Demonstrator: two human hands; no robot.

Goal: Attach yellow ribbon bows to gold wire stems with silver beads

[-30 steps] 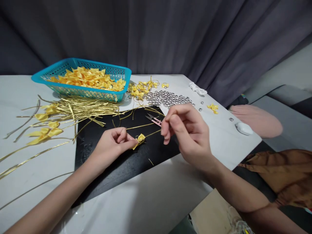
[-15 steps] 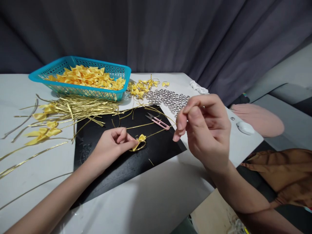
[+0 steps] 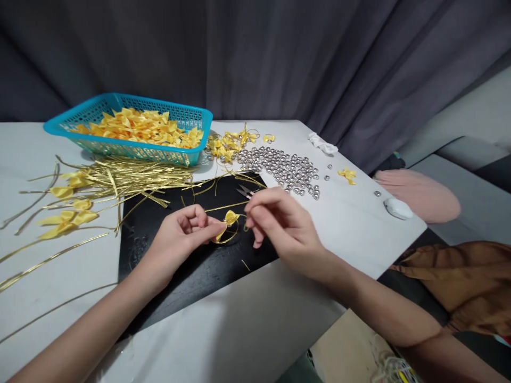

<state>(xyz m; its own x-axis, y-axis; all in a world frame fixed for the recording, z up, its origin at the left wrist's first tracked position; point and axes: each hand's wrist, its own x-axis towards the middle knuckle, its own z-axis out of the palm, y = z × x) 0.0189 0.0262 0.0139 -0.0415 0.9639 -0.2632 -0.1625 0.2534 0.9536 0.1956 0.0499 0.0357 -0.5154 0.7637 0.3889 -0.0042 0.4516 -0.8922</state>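
My left hand (image 3: 181, 234) pinches a small yellow ribbon bow (image 3: 228, 219) over the black mat (image 3: 167, 276). A thin gold cord (image 3: 229, 236) loops under the bow. My right hand (image 3: 279, 226) is closed in a pinch just right of the bow, on the cord's end. Pink-handled snips (image 3: 244, 192) lie on the mat behind my right fingers, mostly hidden by them.
A teal basket (image 3: 99, 109) of yellow bows stands at the back left. Gold cords (image 3: 131, 178) and finished bows (image 3: 69, 215) lie left of the mat. Silver beads (image 3: 285, 167) and more bows (image 3: 229, 143) spread behind it. A white mouse (image 3: 397, 208) sits near the table's right edge.
My right hand, which had drawn the cord up and to the right, has come back down to the bow. The cord now forms a loop under it.
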